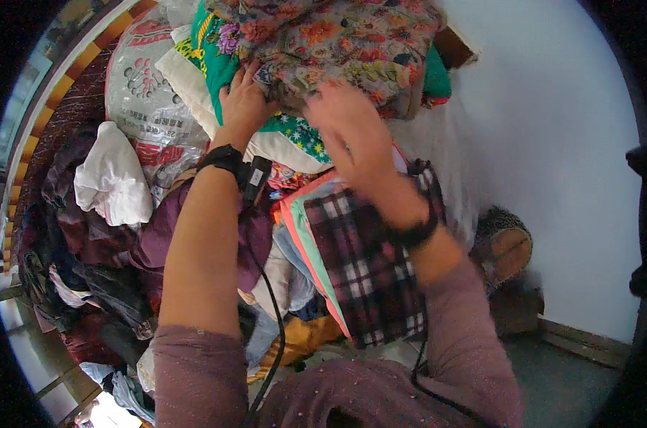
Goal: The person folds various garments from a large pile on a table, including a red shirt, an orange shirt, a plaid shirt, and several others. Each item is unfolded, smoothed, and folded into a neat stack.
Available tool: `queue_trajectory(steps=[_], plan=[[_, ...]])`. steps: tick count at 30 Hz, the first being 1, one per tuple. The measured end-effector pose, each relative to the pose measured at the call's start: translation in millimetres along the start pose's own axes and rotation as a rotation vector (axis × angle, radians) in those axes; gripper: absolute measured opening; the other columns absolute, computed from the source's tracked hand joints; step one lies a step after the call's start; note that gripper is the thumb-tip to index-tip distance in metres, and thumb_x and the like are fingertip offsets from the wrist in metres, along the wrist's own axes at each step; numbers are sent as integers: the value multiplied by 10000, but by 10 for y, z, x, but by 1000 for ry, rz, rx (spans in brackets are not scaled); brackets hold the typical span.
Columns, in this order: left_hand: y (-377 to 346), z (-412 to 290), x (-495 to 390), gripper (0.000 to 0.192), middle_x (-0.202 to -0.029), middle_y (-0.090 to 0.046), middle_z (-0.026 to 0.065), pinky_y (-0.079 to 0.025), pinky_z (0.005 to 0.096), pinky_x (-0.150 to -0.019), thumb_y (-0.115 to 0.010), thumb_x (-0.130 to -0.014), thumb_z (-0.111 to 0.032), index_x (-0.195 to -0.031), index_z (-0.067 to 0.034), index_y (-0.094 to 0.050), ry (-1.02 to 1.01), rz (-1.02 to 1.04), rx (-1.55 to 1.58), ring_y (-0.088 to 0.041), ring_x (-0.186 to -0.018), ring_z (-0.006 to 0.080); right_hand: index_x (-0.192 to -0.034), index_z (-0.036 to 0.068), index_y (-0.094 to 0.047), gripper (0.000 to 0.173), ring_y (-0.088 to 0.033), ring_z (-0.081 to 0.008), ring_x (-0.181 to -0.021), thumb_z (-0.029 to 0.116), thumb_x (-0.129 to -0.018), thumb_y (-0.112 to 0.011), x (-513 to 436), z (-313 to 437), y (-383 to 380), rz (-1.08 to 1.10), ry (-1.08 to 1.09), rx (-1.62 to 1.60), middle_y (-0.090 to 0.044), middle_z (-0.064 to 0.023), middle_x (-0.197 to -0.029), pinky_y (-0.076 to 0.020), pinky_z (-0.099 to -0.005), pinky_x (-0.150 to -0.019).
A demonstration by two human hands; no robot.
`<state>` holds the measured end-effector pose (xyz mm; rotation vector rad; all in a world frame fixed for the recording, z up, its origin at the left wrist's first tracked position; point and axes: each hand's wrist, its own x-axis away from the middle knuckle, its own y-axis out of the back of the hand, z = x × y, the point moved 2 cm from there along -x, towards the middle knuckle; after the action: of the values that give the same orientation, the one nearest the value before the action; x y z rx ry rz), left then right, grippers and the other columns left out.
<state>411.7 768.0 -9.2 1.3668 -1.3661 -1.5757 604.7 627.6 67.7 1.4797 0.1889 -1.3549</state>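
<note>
A grey floral-patterned cloth (377, 53) lies on top of a stack of fabrics. Against its left edge rests my left hand (244, 104), fingers spread, also touching the green printed cloth (216, 67) beneath. My right hand (350, 125) is blurred over the floral cloth's near edge; its fingers look bent, and whether they pinch the cloth cannot be told. Under the green cloth lies a cream cloth (286, 152). Nearer to me, below my right hand, is a folded plaid cloth (350, 257) with mint and coral layers along its left side.
At left are a printed plastic sack (146, 96), a white cloth (112, 176) and a heap of dark clothes (109, 283). A mustard cloth (307, 337) lies near my body. The wall (559, 134) stands at right, with a cut log-like object (508, 249) at its foot.
</note>
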Motion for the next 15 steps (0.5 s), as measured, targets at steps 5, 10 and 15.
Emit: queue_trajectory(steps=[5,10,15], plan=[[410,-95,326,740,-1440,-397,50,-347,520,-988,-781,-660,-363,-1300,-105,-514,-96,-191,168,-376,-1314,286,-1259,70,-531,518,-476,-366,-1202,241,-793,-678,1642,504,710,205,-617,655,-539,-176,-1259,-322,-485,-1039],[590,-711,1471,697,-1346,-460,145,-353,509,-979,-766,-688,-219,-1317,-126,-481,-151,-261,555,-412,-1255,347,-1315,97,-482,654,-508,-381,-1065,398,-783,-716,2293,8,783,268,-1065,686,-534,-196,-1143,-420,-465,-887],[104,-1278,2041,555,-1230,-535,118,-403,472,-916,-726,-702,-162,-1229,-193,-555,-196,24,445,-517,-1104,334,-1154,75,-614,402,-556,-371,-961,258,-806,-698,2251,-470,402,329,-750,581,-585,-166,-996,-456,-471,-817]])
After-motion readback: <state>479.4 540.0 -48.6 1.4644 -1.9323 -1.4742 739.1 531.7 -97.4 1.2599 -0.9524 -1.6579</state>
